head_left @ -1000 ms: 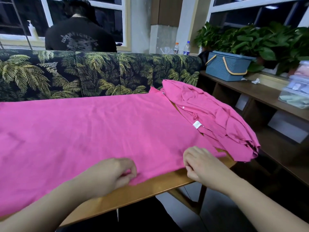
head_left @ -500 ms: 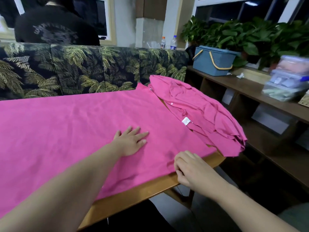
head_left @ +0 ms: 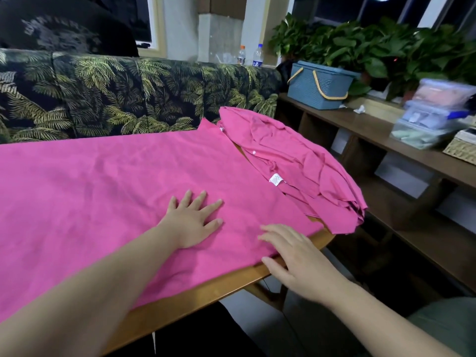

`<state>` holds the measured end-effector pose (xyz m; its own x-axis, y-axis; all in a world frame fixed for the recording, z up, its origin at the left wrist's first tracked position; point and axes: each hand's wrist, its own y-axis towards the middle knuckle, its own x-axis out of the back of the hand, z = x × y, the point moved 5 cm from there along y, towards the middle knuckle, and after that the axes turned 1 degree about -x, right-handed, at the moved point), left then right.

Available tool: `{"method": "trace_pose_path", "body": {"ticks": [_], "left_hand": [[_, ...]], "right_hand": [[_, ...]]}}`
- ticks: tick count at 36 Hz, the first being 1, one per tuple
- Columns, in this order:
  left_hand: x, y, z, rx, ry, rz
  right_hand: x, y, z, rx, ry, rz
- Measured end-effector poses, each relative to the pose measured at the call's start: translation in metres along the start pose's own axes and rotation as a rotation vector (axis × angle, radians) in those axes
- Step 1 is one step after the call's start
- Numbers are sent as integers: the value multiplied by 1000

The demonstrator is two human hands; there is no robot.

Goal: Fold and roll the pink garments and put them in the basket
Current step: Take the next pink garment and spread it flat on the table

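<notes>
My left hand (head_left: 192, 220) lies palm down on the spread garment (head_left: 108, 191), fingers straight and fanned apart, pointing toward 1 o'clock; forearm runs in from 7 o'clock across the cloth. My right hand (head_left: 296, 261) sits at the table's (head_left: 206, 292) near edge, at 4 o'clock from the left, fingers loosely extended and slightly apart, tips touching the garment's hem, thumb over the bare wooden rim. Neither hand grips anything. Pink garments: two that I can separate. One is laid flat, covering most of the tabletop from 9 o'clock to centre. The other is a crumpled heap (head_left: 296, 166) at 2 o'clock, on the table's far right end, one white tag and one small button showing, its edge drooping past the rim; how many pieces are in the heap I cannot tell. One blue basket (head_left: 318, 86) with tan handles stands on the side shelf (head_left: 373, 130) at 1 o'clock, well apart from the garments. Two bottles (head_left: 257, 55) stand behind the leaf-print sofa (head_left: 128, 94). Stacked clear boxes (head_left: 435, 112) at 3 o'clock, blurred. Potted plants (head_left: 386, 47) behind the basket.
</notes>
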<state>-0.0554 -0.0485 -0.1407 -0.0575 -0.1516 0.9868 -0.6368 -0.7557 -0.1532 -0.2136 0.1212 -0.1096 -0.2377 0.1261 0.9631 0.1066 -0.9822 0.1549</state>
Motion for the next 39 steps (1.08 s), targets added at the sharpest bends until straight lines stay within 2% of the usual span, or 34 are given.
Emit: {"method": "trace_pose_path", "body": {"ticks": [3,6,15,20,22,24,28,32,36,39], "left_hand": [[-3,-19,-28,-175,4,1],[-8,-40,-54,-334,1,-8],[-16,-74,-85,-586,-19,15],[-15,-86,-87,-660,-264,54],[-11,-89,-78,-636,-419,34],[-9,-90,-59,-553,-433,-23],[-5,-89,-2,-321,-249,-176],[-11,-101,27,-106,-84,-148],[-22,-118,23,-96,-75,-117],[-23,-133,10,-179,-97,-86]], "right_hand": [[-5,0,-11,-152,-55,158],[-7,-9,-23,-229,-100,236],[-12,-35,-43,-394,-135,165],[2,-29,-46,-467,-176,159],[5,-32,-50,-487,-170,140],[7,-34,-51,-499,-202,112],[8,-20,-31,-455,-180,60],[0,14,14,-246,-84,55],[-5,46,60,-49,-9,13],[-12,67,89,57,61,41]]}}
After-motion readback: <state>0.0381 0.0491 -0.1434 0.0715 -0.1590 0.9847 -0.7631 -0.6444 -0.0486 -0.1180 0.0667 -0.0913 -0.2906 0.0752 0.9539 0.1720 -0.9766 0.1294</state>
